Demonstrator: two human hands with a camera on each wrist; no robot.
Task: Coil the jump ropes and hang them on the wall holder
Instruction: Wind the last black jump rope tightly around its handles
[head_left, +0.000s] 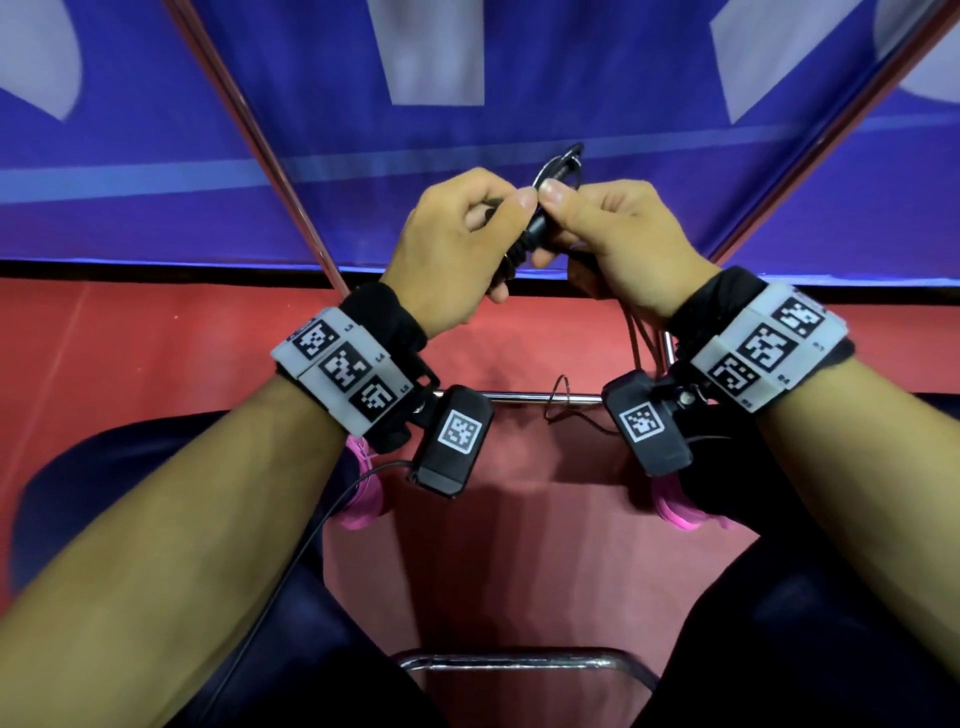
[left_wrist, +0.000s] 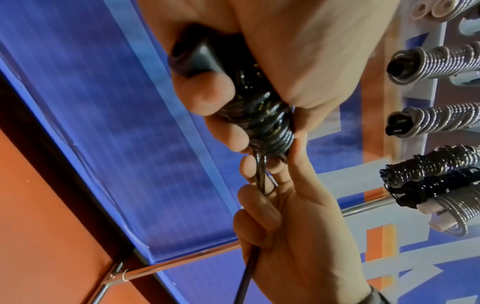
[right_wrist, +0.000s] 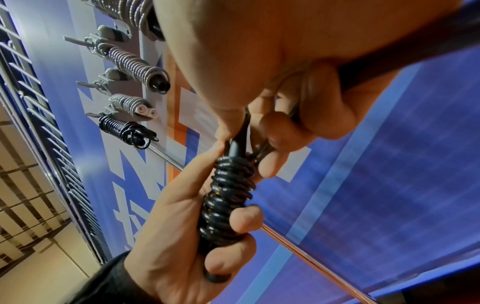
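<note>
Both hands are raised together in front of a blue printed banner (head_left: 519, 130).

Left hand (head_left: 457, 249) is wrapped fully round a black jump rope (right_wrist: 226, 197), whose glossy cord is wound in tight turns over the paired handles. The thumb lies on top and the fingers curl beneath.

In the head view the bundle's long axis runs from 7 o'clock to 1 o'clock. The handle butts sit low in the left fist, and a small cord loop (head_left: 574, 151) pokes out at the 1 o'clock end.

Right hand (head_left: 623, 244) pinches the cord at that upper end, its thumb tip meeting the left thumb. A loose black tail (left_wrist: 249, 267) leaves the bottom of this fist toward 6 o'clock.

The grey wall holder (right_wrist: 111, 76) stands well apart, at 10 o'clock in the right wrist view. It carries grey-white coiled ropes (right_wrist: 135, 63) and one black coiled rope (right_wrist: 116, 127).

A chrome rail (head_left: 530, 398) runs below the wrists, over a red floor (head_left: 156, 338).
</note>
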